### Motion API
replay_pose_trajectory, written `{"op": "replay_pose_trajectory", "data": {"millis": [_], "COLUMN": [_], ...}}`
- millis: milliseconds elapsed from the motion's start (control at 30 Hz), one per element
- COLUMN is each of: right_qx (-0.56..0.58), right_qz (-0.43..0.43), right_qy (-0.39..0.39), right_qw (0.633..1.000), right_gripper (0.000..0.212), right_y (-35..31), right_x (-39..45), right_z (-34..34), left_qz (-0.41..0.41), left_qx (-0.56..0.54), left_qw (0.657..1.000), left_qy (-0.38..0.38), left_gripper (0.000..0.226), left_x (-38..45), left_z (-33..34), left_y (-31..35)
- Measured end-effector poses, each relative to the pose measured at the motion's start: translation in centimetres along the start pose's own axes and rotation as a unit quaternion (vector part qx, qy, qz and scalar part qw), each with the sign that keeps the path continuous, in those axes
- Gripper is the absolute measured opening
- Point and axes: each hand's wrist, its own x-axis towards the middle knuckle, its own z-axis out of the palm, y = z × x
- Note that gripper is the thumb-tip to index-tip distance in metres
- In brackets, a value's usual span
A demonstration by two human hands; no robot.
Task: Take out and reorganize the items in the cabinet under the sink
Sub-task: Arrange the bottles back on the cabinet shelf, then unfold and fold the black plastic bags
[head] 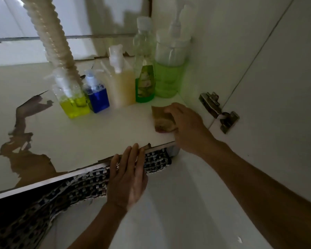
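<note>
While the right hand (183,123) presses a brown sponge (162,121) onto the cabinet floor (101,130) near the front right corner, its fingers curled over the pad, the stroke is best kept flat and short — a wide sweep would reach the bottles. The left hand (127,178) is laid with straight fingers on the front edge, holding nothing, and may be used as a brace. Five bottles are lined up at the back: yellow (74,103), blue (97,97), beige (121,83), a slim green one (144,72) and a large green pump bottle (170,65) in the corner. A ribbed drain hose (52,36) comes down behind the yellow one. Peeled laminate (28,112) on the left could snag the pad. What seems to be a checked cloth (90,184) is seen below the edge — the blur leaves this uncertain. A hinge (218,112) sits just to the right.
</note>
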Motion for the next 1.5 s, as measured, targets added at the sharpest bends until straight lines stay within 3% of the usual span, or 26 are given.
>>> {"op": "replay_pose_trajectory", "data": {"millis": [200, 367, 467, 567, 633, 767, 833, 967, 1133, 1300, 1433, 1500], "right_qx": [0.213, 0.422, 0.480, 0.434, 0.413, 0.362, 0.330, 0.260, 0.163, 0.074, 0.160, 0.217], "right_qz": [0.096, 0.171, 0.214, 0.234, 0.198, 0.125, 0.082, -0.033, -0.091, -0.141, -0.129, -0.098], "right_qy": [0.150, 0.200, 0.159, 0.044, -0.040, -0.167, -0.220, -0.276, -0.367, -0.498, -0.483, -0.437], "right_qw": [0.961, 0.868, 0.836, 0.869, 0.888, 0.909, 0.914, 0.925, 0.911, 0.852, 0.851, 0.868], "right_gripper": [0.041, 0.027, 0.026, 0.028, 0.030, 0.034, 0.034, 0.032, 0.031, 0.065, 0.078, 0.059], "right_y": [-2.1, -3.5, -5.0, -6.9, -8.3, -11.7, -13.5, -15.8, -15.8, -18.5, -23.1, -25.6], "right_x": [-5.5, -9.9, -13.2, -16.7, -18.6, -21.5, -22.8, -24.3, -25.4, -29.1, -32.3, -33.4], "right_z": [-0.7, 4.2, 7.4, 10.1, 11.8, 13.8, 14.2, 14.3, 14.7, 16.2, 17.1, 16.5], "left_qz": [-0.062, -0.035, -0.086, -0.203, -0.221, -0.330, -0.364, -0.389, -0.420, -0.385, -0.383, -0.405], "left_qx": [-0.026, -0.044, -0.067, -0.063, -0.023, -0.001, 0.010, 0.063, 0.062, 0.095, 0.107, 0.097], "left_qw": [0.990, 0.980, 0.967, 0.950, 0.929, 0.843, 0.808, 0.770, 0.758, 0.722, 0.753, 0.760], "left_qy": [-0.122, -0.189, -0.232, -0.230, -0.295, -0.425, -0.463, -0.501, -0.496, -0.568, -0.525, -0.499], "left_gripper": [0.064, 0.076, 0.071, 0.066, 0.065, 0.056, 0.053, 0.054, 0.076, 0.111, 0.114, 0.113], "left_x": [1.2, 2.0, 2.3, -1.5, -5.1, -10.4, -12.7, -15.4, -19.8, -26.2, -28.3, -28.9], "left_z": [-2.5, -5.2, -8.1, -12.0, -14.6, -21.6, -25.5, -31.4, -32.8, -31.4, -31.7, -32.0], "left_y": [1.2, 0.4, 1.1, 1.9, 1.4, -1.6, -2.4, -3.2, -4.6, -4.8, -6.3, -7.2]}}
